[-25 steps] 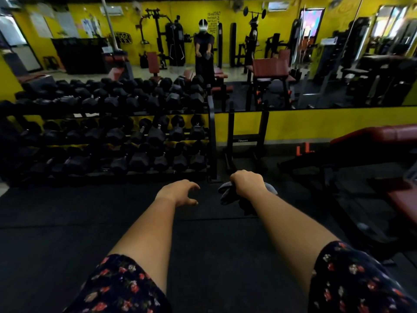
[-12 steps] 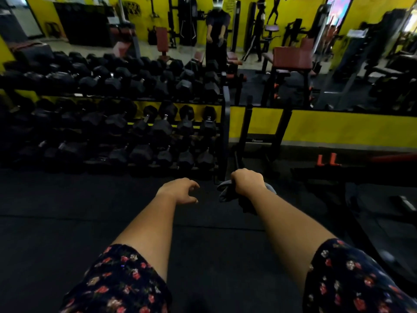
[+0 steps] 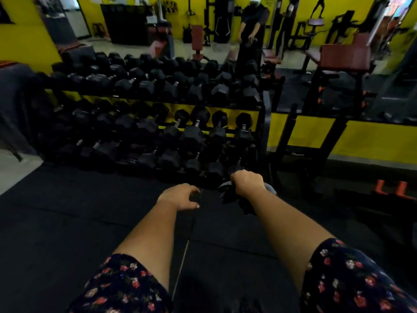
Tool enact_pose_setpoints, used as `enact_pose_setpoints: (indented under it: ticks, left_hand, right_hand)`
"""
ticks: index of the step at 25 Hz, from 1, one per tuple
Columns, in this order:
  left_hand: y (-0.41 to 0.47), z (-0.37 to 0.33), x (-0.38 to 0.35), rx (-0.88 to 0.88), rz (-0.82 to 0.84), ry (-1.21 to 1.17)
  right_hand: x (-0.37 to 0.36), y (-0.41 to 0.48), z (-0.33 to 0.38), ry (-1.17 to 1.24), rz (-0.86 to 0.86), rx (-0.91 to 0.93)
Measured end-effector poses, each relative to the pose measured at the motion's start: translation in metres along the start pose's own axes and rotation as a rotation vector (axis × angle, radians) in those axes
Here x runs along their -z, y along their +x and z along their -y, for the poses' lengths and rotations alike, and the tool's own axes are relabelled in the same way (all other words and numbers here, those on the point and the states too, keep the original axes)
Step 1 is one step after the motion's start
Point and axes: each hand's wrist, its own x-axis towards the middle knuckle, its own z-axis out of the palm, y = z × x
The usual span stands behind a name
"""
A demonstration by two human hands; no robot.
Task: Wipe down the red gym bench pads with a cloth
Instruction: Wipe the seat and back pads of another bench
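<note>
Gripping cloth (image 3: 227, 195), right hand (image 3: 247, 182) over black matting (image 3: 67, 222); seemingly mirrored wall (image 3: 300, 26).

**Black, Yellow and Red Colouring the Gym**

The sleeves (image 3: 126, 283) are showing a dark navy ground scattered with small red, pink and white flowers. The cloth (image 3: 226, 193) is looking grey and black. The dumbbells (image 3: 191, 134) and floor mats (image 3: 67, 211) are reading black, the wall (image 3: 372, 141) is glowing yellow, and the bench pads (image 3: 345, 56) are showing dull red.
</note>
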Motion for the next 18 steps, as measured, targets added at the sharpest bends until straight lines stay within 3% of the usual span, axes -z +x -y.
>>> enact_pose_setpoints:
  ticks: [12,18]
  left_hand:
    - [0.06,0.156,0.099,0.385,-0.132,-0.06]
    - [0.034,0.213,0.103,0.604,-0.154,-0.1]
  right_hand:
    - [0.054,0.251,0.123,-0.062,-0.034,0.451]
    - [0.064,0.301,0.223,-0.077,-0.06,0.705]
